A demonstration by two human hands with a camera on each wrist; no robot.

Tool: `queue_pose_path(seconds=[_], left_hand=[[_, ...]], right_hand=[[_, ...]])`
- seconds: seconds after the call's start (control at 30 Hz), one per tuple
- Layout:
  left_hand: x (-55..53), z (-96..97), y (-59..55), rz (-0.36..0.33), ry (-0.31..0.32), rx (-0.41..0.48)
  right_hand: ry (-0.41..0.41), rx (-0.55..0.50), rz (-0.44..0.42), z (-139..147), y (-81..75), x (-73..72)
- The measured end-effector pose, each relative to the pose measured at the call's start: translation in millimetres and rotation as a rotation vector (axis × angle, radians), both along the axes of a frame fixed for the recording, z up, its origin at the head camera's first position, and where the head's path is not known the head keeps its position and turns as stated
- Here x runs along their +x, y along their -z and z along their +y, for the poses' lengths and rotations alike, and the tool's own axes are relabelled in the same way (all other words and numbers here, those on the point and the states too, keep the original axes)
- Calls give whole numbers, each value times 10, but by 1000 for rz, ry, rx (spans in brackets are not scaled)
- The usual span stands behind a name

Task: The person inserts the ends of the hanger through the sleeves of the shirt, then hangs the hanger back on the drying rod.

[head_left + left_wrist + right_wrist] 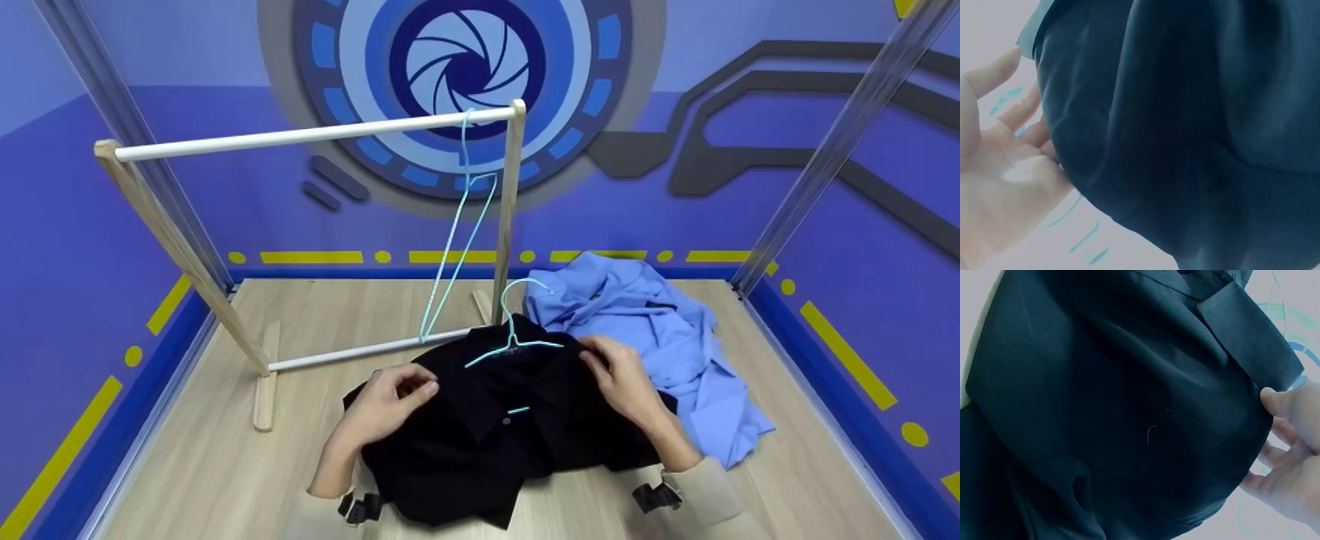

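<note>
A black collared shirt [450,457] lies spread on the tabletop, a light-blue hanger [513,339] inside it. The hanger's hook stands up out of the collar, and a short piece of it shows through the front opening. My right hand [624,381] pinches the shirt's shoulder edge; in the right wrist view the thumb [1275,403] lies on the cloth, other fingers behind. At the opposite shoulder is my left hand [384,405], fingers loosely bent. The left wrist view has its fingers [1024,109] at the edge of the black cloth, thumb apart.
A rack with wooden uprights [187,247] and a white top rail [300,136] stands at the back left. Another light-blue hanger [448,259] hangs near the rail's right end. A crumpled blue shirt [645,315] lies at the right, partly under the black one.
</note>
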State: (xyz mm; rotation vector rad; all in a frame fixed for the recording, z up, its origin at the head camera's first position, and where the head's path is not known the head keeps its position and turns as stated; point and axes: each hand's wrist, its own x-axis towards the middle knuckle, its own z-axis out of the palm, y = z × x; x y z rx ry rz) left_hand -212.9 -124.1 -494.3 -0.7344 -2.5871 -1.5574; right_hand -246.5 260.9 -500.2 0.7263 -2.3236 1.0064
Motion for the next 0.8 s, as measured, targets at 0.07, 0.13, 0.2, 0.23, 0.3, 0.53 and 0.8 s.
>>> queue_pose_path(seconds=[0.07,0.13,0.2,0.23,0.3,0.53,0.8], left_hand=[[5,-20,15,7,8,12],[7,-30,30,8,14,25],[9,-34,47,3,16,36],[11,-33,54,0,16,39],[17,-31,61,1,14,53],[27,-22,98,17,-40,95],[50,-19,98,5,-101,91]], right_hand=[[-3,-6,-7,-4,0,-2],[-2,-15,-16,-10,2,-3],[6,-27,-23,-16,8,-2],[10,-32,-27,-19,12,-3],[16,-43,-35,-27,20,-2],[-12,-49,-88,-47,47,0],[-10,-19,-168,-27,77,0]])
